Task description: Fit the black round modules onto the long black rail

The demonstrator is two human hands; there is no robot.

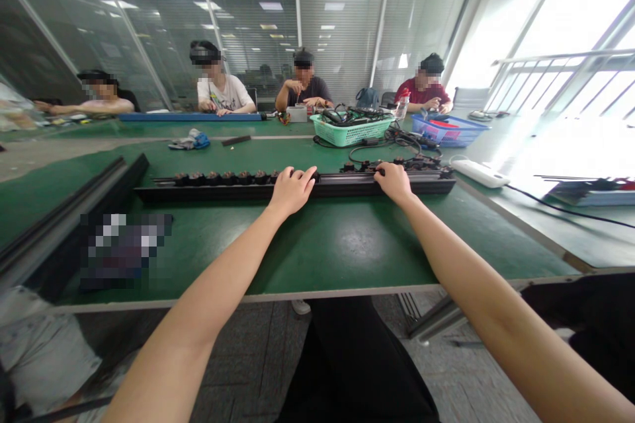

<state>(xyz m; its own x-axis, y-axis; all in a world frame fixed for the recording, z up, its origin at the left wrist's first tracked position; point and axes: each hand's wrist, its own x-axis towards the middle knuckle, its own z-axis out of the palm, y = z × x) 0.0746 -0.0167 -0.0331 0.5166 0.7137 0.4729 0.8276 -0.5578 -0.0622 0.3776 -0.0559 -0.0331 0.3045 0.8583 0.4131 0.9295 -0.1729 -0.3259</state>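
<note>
A long black rail [223, 193] lies across the green table in front of me. Several small black round modules [243, 178] with copper-coloured tops are lined up along its left half. My left hand [292, 192] is on the middle of the rail, fingers bent over its far side around a black module that they mostly hide. Further right, my right hand [395, 183] has its fingers curled at the rail's far edge. A dark part shows at those fingertips, its shape mostly covered. More loose black modules [419, 164] sit behind the rail's right end.
Behind the rail stand a green basket [352, 131] of cables and a blue basket [449, 132]. A white power strip [479, 172] lies right. Long black profiles [94, 218] and a blurred-out item [126, 248] lie left. Several people sit across the table.
</note>
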